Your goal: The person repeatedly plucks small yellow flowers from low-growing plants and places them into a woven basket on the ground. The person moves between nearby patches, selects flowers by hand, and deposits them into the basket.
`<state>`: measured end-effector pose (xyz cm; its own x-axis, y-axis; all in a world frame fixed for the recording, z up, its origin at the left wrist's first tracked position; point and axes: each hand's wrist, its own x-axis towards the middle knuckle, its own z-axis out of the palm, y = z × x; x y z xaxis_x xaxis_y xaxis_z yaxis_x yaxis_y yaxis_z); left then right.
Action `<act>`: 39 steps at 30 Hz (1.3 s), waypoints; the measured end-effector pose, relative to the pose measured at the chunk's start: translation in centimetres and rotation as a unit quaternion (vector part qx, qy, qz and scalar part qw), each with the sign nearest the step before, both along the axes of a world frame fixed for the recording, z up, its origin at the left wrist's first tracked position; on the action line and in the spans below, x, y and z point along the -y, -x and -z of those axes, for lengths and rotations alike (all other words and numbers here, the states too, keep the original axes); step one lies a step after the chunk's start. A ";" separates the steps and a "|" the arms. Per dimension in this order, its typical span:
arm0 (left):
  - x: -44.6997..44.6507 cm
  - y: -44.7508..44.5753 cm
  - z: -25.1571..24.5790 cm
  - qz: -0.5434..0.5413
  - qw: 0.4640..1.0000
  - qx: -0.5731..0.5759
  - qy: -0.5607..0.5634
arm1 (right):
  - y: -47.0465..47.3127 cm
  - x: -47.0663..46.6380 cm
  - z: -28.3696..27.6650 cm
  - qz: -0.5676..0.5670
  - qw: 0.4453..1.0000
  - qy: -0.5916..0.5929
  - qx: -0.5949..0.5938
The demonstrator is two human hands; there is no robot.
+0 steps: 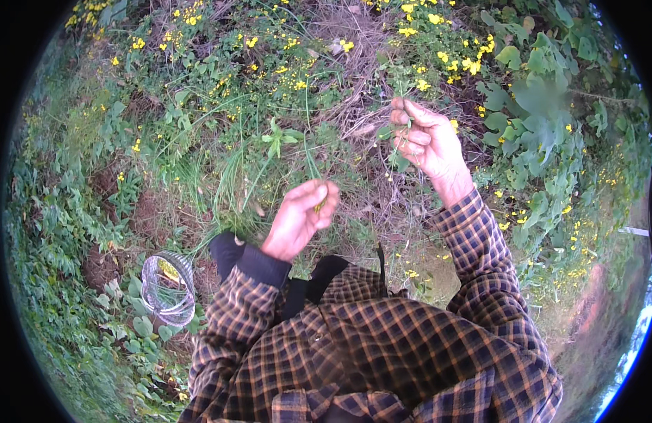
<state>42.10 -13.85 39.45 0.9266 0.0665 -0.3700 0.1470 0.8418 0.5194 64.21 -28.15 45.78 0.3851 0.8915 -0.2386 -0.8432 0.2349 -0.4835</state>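
My left hand (304,217) is curled in front of my body, with a bit of yellow flower (320,205) showing between the thumb and fingers. Farther out and to the right, my right hand (431,143) pinches a thin green stem (401,87) between thumb and fingertips. Small leaves and stalks of that plant hang against its curled fingers. Beside my left knee stands a round openwork basket (149,283) with yellow flowers (168,270) inside; its lower part is partly hidden.
Yellow-flowering plants (468,63) grow thickly ahead. Dry stalks (357,95) lie tangled between my hands. Broad-leaved vines (537,121) spread on the right, and more leafy growth (51,232) covers the left. A reddish earth patch (587,301) shows at the lower right.
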 end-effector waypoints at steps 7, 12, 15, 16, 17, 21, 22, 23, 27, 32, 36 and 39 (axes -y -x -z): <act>1.8 -3.7 -3.0 0.041 0.993 0.039 -0.099 | 4.2 0.8 1.9 -0.011 0.999 0.029 -0.045; 2.5 -3.5 -2.7 0.061 0.985 0.002 -0.162 | 5.0 0.8 3.2 0.018 0.998 0.055 0.010; 2.8 -2.7 -2.4 0.085 0.984 -0.036 -0.153 | 4.5 1.4 3.2 0.127 0.992 0.015 0.011; 2.8 -2.6 -2.4 0.084 0.986 -0.049 -0.135 | 4.5 1.7 3.1 0.097 0.995 -0.001 0.006; 3.0 -2.8 -2.3 0.076 0.990 -0.011 -0.117 | 4.5 2.0 3.0 0.108 0.994 0.030 -0.016; 4.6 -3.6 -2.3 0.085 0.993 -0.001 -0.081 | 5.6 2.3 3.0 0.108 0.992 0.049 0.048; 5.0 -3.7 -2.2 0.096 0.991 0.016 -0.088 | 5.9 2.3 3.2 0.130 0.985 0.085 0.075; 5.3 -3.8 -2.1 0.108 0.989 0.034 -0.094 | 6.0 2.3 3.4 0.148 0.978 0.095 0.111; 5.2 -3.2 -1.1 0.119 0.991 0.000 -0.055 | 4.2 3.5 4.6 0.228 0.967 0.075 0.086; 3.9 -0.4 0.8 0.088 0.995 -0.037 -0.014 | -3.2 8.3 5.2 0.004 0.834 0.441 0.332; 3.2 1.7 2.6 0.050 0.994 -0.092 0.016 | -9.7 10.1 6.2 -0.029 0.596 0.630 0.496; 3.4 3.5 4.2 0.020 0.991 -0.127 0.035 | -16.0 9.4 7.9 0.207 0.613 0.576 0.500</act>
<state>38.63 -17.22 35.27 0.8043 -0.0027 -0.5942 0.2993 0.8657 0.4012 80.20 -37.58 37.92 0.9884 0.1302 -0.0785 0.0261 -0.6539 -0.7561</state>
